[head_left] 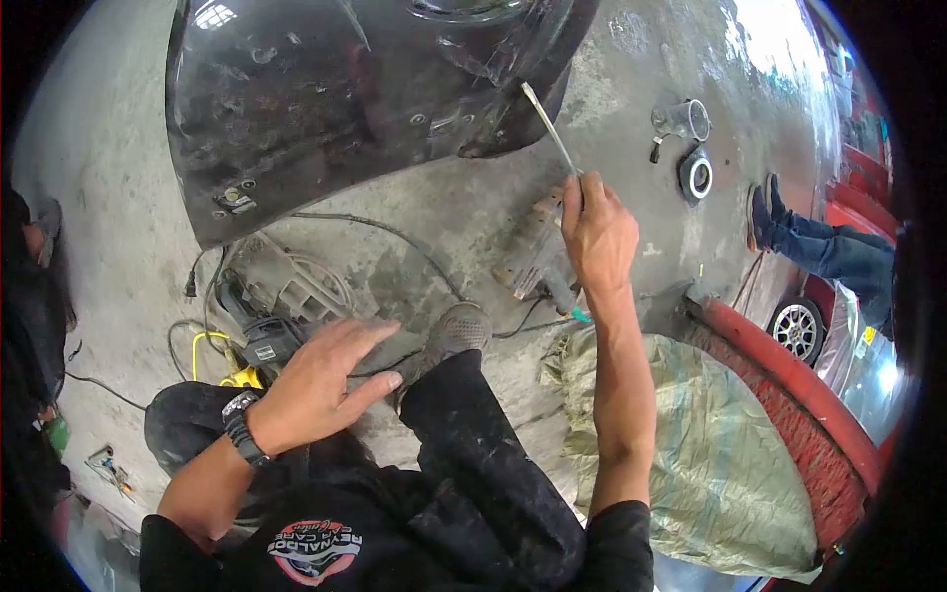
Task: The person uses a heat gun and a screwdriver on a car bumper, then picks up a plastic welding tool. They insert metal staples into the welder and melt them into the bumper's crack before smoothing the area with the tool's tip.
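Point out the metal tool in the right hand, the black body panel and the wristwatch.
metal tool (548, 126), head view, middle of its thin shaft.
black body panel (316, 99), head view, its glossy outer face.
wristwatch (240, 419), head view, case and strap at the wrist.

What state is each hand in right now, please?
Left hand: open, fingers spread, holding nothing.
Right hand: closed on a slim metal tool.
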Available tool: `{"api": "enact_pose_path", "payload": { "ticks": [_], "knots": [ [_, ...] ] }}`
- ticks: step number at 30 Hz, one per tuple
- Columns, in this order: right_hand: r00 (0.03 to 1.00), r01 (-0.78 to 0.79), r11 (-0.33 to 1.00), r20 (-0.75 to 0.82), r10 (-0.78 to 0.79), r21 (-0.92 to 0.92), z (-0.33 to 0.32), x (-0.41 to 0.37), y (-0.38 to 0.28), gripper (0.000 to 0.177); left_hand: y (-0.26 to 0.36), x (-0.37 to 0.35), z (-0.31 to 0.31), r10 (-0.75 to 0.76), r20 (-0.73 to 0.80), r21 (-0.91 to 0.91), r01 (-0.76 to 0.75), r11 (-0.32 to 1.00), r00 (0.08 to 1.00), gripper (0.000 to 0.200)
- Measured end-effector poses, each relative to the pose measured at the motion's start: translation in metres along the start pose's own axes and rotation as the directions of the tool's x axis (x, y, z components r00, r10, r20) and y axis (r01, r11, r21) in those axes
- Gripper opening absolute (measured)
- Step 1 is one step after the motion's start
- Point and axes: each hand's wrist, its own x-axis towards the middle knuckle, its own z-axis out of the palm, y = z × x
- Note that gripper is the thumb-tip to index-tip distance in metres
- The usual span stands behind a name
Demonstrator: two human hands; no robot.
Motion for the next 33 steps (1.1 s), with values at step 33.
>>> {"api": "enact_pose_path", "payload": {
  "ticks": [33],
  "knots": [
    [0.988, -0.149, 0.954, 0.068, 0.136, 0.260, 0.027, -0.021, -0.022, 0.021, 0.119, 0.313, -0.141, -0.216, -0.436, -0.084, 0.200, 0.976, 0.873, 0.036]
  ]
}}
